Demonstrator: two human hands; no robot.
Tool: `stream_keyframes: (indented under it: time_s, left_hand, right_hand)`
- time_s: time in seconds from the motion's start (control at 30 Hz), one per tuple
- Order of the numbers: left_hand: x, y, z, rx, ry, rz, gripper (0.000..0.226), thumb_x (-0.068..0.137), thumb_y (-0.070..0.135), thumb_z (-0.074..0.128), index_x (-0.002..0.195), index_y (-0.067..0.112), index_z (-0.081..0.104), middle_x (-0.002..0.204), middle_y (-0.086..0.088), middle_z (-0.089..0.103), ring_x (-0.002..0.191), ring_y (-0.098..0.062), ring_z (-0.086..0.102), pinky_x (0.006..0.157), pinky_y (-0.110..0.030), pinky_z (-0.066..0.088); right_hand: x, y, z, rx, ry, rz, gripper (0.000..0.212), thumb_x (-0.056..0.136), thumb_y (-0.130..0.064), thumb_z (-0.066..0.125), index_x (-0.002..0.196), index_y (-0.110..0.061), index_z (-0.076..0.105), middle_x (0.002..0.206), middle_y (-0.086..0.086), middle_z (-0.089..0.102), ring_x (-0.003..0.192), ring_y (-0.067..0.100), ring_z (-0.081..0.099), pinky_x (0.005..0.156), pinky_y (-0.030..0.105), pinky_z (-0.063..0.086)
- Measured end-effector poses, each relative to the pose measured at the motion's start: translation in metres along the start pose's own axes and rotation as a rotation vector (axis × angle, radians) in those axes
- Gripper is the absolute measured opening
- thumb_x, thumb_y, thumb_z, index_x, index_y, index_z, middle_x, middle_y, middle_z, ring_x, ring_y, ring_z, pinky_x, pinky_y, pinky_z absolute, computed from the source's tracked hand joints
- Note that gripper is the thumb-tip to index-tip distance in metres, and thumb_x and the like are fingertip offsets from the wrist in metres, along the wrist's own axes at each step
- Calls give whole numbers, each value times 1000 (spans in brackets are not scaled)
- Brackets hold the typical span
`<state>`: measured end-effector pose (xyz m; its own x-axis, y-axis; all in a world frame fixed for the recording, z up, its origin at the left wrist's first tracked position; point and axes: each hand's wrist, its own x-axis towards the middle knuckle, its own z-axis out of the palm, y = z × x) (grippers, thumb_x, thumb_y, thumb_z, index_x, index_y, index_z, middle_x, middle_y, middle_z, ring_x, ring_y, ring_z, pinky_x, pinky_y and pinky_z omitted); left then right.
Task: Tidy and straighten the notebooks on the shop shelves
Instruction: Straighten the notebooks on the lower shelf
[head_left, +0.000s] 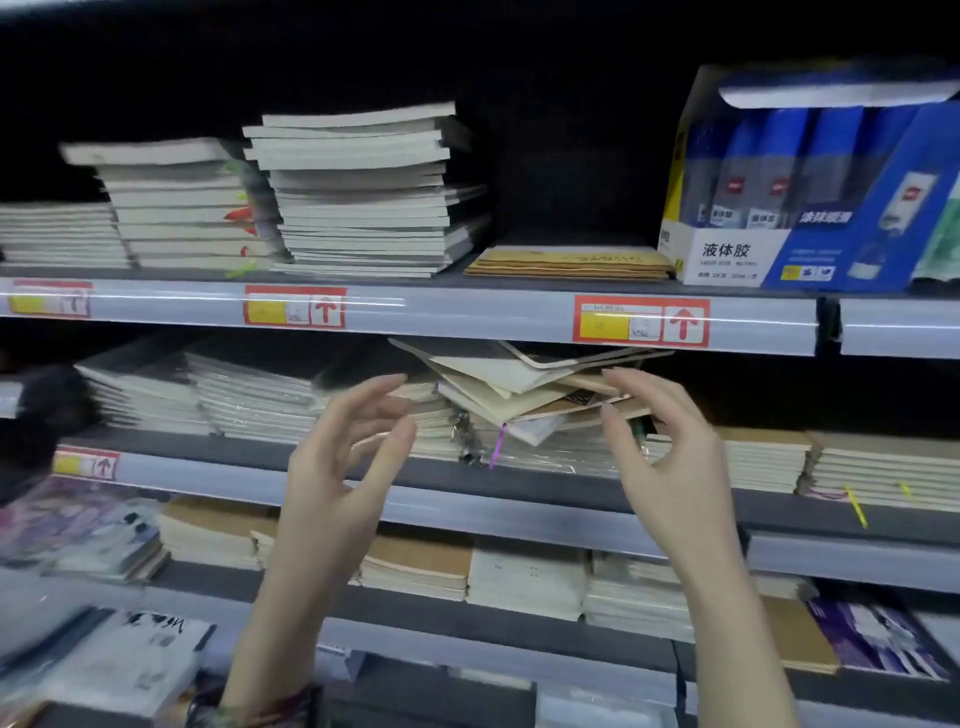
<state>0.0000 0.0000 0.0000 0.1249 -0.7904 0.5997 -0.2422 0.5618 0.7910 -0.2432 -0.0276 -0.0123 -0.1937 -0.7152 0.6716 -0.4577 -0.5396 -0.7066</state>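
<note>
Three tiers of grey metal shop shelving (441, 312) hold stationery stock, with red-and-yellow price labels (295, 306) clipped along the front rails.

On the top tier, from the left:
- a low stack of white-edged notebooks (57, 234)
- a taller stack with coloured page tabs (176, 208), its top copy skewed
- an uneven tower of white-edged notebooks (358, 192) leaning against it
- a few thin brown kraft-paper notebooks (571, 262) lying flat
- a blue-and-white cardboard display box (727, 254) holding upright bottles of liquid glue (769, 176)

On the middle tier, plastic-wrapped white notebooks (249, 395) lie in slanting stacks at the left. At centre is a jumbled pile of cream, brown and dark-covered notebooks (509, 384), fanned at odd angles just under the rail, with a purple ribbon marker (497, 444) hanging from it. Neat stacks of brown-covered notebooks (763, 462) lie to the right.

The person's left hand (337, 467) is raised before the pile, its fingers loosely curved and spread around nothing. The right hand (670, 452) has forefinger and thumb either side of the pile's right edge. Whether they grip it cannot be told. Both forearms block part of the lowest visible tier, where brown-covered pads (415, 566) and white pads (524, 577) lie side by side.
</note>
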Motion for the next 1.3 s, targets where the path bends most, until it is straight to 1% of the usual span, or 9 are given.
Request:
stream_keyframes:
  time_s: [0.27,0.4,0.5,0.57,0.73,0.93,1.07,1.23,1.3]
  left_hand:
    - [3,5,1,8,33,-30,31,92,19,62,122,26,62,108,9,70,107,-9,65,90,-20,52]
    - [0,5,8,3,23,-40,30,93,17,62,122,26,63,108,8,70,108,-11,65,91,-22,52]
    - [-2,5,14,7,16,-48,30,94,17,63,122,26,63,107,9,70,108,-10,65,90,-20,51]
    - [-4,7,17,7,12,-45,31,93,18,63,123,26,62,107,10,70,108,-10,65,90,-19,51]
    - [-8,9,26,44,0,-45,31,92,26,63,123,30,62,108,13,69,109,-8,64,91,-22,51]
    - [-8,9,28,52,9,-32,31,91,27,62,123,29,62,109,13,69,109,-9,64,92,-24,52]
    - [-8,8,29,44,10,-29,33,90,30,61,123,29,62,109,12,69,110,-11,64,92,-24,52]
    - [-6,3,34,39,9,-37,32,90,29,62,122,30,62,109,13,69,109,-10,65,91,-24,52]
    - [-4,2,36,37,3,-42,32,91,27,62,122,30,62,108,12,69,109,-10,65,92,-26,52]
  right_hand:
    - [22,11,5,-58,-67,-2,38,93,-20,68,130,-28,64,130,-16,59,124,-4,51,108,24,41]
    - [35,16,12,-106,-117,-22,42,91,-24,71,132,-26,62,126,-14,61,123,10,54,108,43,44]
    - [45,21,19,-147,-165,2,42,91,-30,69,133,-30,61,127,-10,62,122,22,54,105,50,44]
    - [49,22,22,-153,-185,8,40,93,-33,68,132,-32,62,127,-7,64,122,25,54,105,52,43]
    - [58,27,25,-162,-177,-39,30,93,-30,68,123,-33,68,114,-10,70,115,20,61,103,54,44]
    - [64,32,31,-169,-96,-27,15,90,-29,72,104,-28,77,99,-7,75,102,21,65,98,56,45]
    - [62,36,33,-103,-71,-50,17,88,-30,73,103,-38,76,99,-15,74,103,16,66,94,54,50]
    - [59,38,32,-55,-51,-91,21,87,-32,73,105,-41,75,102,-16,73,104,14,65,95,55,48]
    - [56,38,29,-64,-57,-113,20,88,-32,72,105,-42,75,102,-18,73,100,14,65,98,51,44]
